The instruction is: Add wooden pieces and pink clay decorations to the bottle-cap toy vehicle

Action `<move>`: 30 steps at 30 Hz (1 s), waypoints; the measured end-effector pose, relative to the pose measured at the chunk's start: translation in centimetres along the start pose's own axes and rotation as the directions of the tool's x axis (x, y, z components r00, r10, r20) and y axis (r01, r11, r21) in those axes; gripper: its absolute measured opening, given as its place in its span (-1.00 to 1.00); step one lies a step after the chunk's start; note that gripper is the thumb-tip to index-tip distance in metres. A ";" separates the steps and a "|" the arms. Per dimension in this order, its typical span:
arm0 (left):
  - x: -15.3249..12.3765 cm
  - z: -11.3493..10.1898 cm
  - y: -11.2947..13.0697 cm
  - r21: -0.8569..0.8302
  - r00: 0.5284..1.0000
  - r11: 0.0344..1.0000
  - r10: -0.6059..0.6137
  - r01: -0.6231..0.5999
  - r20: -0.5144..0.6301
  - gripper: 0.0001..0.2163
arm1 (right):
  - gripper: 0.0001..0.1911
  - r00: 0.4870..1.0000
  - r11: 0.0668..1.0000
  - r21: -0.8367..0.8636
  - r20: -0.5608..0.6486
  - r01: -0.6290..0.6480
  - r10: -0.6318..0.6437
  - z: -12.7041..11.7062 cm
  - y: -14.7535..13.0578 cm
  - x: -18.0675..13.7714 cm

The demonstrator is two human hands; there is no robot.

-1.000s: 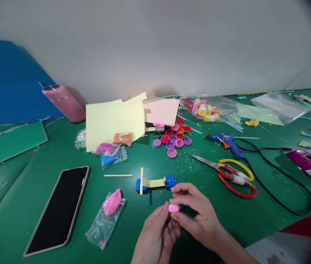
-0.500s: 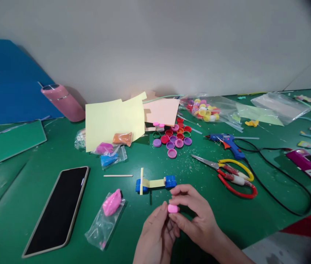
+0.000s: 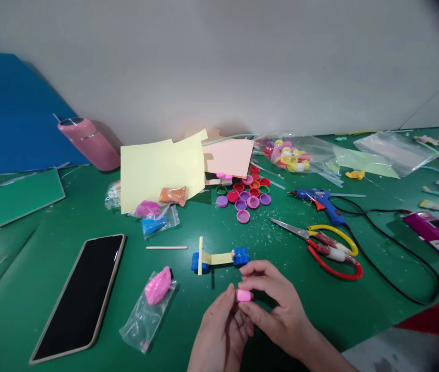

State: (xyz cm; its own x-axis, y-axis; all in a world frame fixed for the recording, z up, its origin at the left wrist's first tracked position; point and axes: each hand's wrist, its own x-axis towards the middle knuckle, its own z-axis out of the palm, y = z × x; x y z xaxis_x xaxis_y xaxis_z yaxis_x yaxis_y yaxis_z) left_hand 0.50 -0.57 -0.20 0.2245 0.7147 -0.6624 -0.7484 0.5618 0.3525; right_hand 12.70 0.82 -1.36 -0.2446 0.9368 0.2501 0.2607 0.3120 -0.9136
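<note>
A small piece of pink clay (image 3: 244,295) is pinched between the fingertips of both hands near the bottom centre. My left hand (image 3: 219,328) closes on its left side, and my right hand (image 3: 275,305) grips it from the right with thumb and fingers. Just beyond them lies a small model with blue ends (image 3: 241,256) joined by a pale yellow strip (image 3: 220,259), with an upright yellow stick at its left end. A larger pink clay lump (image 3: 158,287) rests on its clear bag (image 3: 141,323) to the left.
A phone (image 3: 81,297) lies at left, near a thin white stick (image 3: 167,248). Coloured bottle caps (image 3: 243,216) are grouped at centre. To the right are scissors (image 3: 333,248), a blue glue gun (image 3: 322,201) and its cord. A pink flask (image 3: 91,144) stands at back left.
The pink clay piece has turned slightly between my fingertips and sits a touch lower. Both hands stay in nearly the same place; nothing else has moved.
</note>
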 end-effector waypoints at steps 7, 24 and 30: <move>-0.1 -0.7 0.4 0.293 0.986 0.942 0.165 -0.164 0.021 -0.84 | -0.76 0.999 0.998 -0.063 0.051 0.024 -0.020 0.0 0.5 -0.3; -1.3 -2.4 2.1 0.757 0.874 0.538 0.478 -0.371 0.089 -0.84 | -0.80 0.989 0.984 -0.177 0.145 0.022 0.004 0.3 0.0 -0.6; -1.8 -4.0 2.8 0.789 0.600 -0.074 0.608 -0.609 0.520 -0.92 | -0.91 0.954 0.884 -0.459 0.295 0.090 0.056 1.7 0.5 -1.0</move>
State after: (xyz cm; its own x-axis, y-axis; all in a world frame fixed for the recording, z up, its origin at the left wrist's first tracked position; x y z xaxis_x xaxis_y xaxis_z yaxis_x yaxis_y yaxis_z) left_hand -4.49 -1.97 -0.68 0.0047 0.9870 0.1609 0.4114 -0.1485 0.8993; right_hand 11.48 -0.27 -2.58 -0.4940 0.8645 0.0926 0.6373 0.4325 -0.6378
